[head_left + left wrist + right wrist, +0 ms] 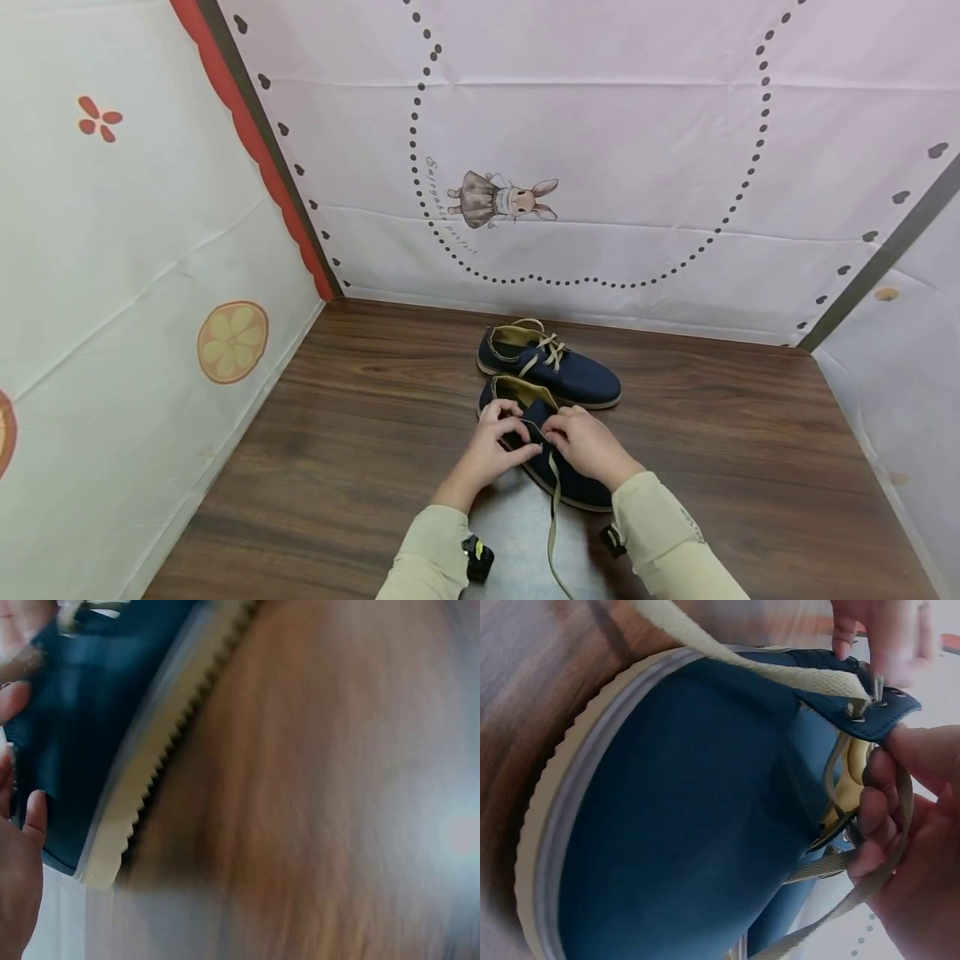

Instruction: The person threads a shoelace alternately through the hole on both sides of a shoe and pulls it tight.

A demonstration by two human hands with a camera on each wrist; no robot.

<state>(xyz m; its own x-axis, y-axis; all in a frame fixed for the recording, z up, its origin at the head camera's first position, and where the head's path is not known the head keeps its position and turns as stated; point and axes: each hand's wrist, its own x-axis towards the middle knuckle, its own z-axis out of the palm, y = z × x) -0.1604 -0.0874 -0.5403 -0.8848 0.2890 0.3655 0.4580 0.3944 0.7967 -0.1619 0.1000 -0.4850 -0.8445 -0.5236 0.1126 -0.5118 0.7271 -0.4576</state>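
A navy shoe [577,483] with a tan sole lies under both hands, its tongue raised. My right hand [588,442] pinches a flat beige shoelace [904,799] below the edge of the eyelet flap [889,720]. In the right wrist view, the lace tip [879,688] stands up from an eyelet. My left hand [495,442] bends its fingers right at that tip, with thumb and forefinger apart in the head view. Blur leaves me unable to tell whether they grip it. Another length of lace [553,517] hangs over the shoe's near side.
A matching navy shoe [585,379], laced in beige, stands just behind the worked one. Brown wood-grain surface [360,467] lies around them. A patterned white sheet [600,167] rises at the back, with others along the left and right sides.
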